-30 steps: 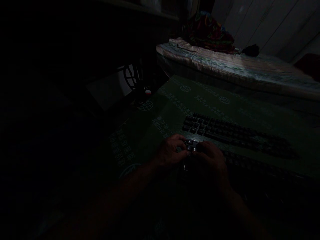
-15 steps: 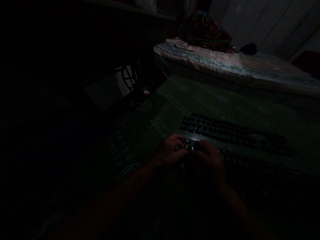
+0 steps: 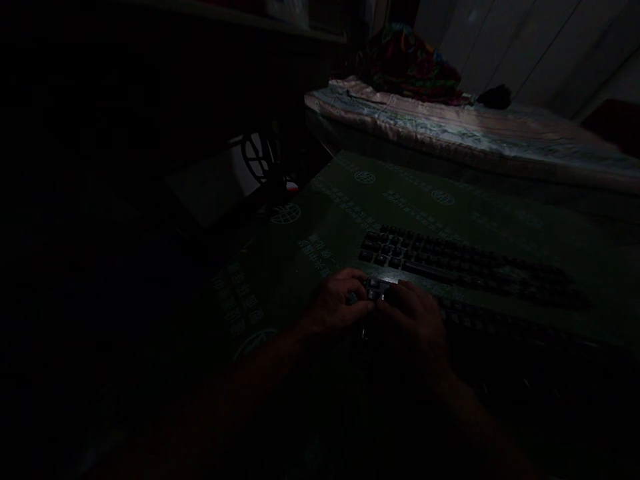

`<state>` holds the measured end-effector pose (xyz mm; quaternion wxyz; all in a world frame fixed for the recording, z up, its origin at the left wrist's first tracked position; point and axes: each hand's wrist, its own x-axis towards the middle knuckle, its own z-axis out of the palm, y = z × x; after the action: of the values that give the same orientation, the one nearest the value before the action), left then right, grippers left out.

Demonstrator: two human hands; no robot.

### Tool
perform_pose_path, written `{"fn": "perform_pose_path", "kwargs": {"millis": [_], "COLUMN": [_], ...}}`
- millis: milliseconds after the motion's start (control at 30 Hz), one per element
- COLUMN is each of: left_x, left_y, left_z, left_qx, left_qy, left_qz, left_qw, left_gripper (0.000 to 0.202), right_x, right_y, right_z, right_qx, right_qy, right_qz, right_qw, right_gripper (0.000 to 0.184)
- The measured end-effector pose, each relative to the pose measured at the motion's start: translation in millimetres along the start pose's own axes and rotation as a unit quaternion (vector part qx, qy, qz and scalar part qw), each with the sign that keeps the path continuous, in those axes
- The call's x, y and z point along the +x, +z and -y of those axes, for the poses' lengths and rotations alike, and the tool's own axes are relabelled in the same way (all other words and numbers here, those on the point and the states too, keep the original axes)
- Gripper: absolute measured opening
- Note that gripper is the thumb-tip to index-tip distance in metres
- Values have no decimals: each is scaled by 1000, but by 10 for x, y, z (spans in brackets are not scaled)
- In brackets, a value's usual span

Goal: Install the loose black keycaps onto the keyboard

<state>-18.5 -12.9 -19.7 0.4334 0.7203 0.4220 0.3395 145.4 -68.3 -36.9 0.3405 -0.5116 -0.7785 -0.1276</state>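
Two hands at the left end of a dark keyboard on a green table cover, in a very dim room

A bed crosses the upper right of the frame; below it lies the green printed table cover, with one keyboard at centre right and a nearer keyboard just under it. At the nearer keyboard's left end, at frame centre, the left hand and right hand curl fingertips onto a few lit keys; whether either pinches a key cannot be told

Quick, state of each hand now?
Left hand: curled on near black plastic keyboard's end keys; grip cannot be told.
Right hand: curled beside it; cannot be told.
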Motion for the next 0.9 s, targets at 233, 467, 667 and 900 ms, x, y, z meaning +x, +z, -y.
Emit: {"fn": "perform_pose_path", "kwargs": {"millis": [233, 467, 667, 900], "left_x": [-6, 0, -1, -5], "left_y": [-14, -8, -12, -4], "left_z": [-33, -2, 7, -14], "left_qx": [7, 11, 9, 15], "left_qy": [-5, -1, 0, 4], "left_qz": [8, 2, 7, 1], "left_qw": [1000, 1000, 1000, 1000], "left_gripper": [11, 10, 11, 12], "right_x": [16, 45, 81, 76], "right_y": [-19, -7, 9, 25], "right_z": [13, 32, -5, -17], "right_qx": [33, 85, 87, 85], "right_qy": [23, 80, 72, 68], "right_qz": [24, 45, 50, 55], "right_qw": [999, 992, 992, 993], "right_gripper": [18, 17, 17, 17]}}
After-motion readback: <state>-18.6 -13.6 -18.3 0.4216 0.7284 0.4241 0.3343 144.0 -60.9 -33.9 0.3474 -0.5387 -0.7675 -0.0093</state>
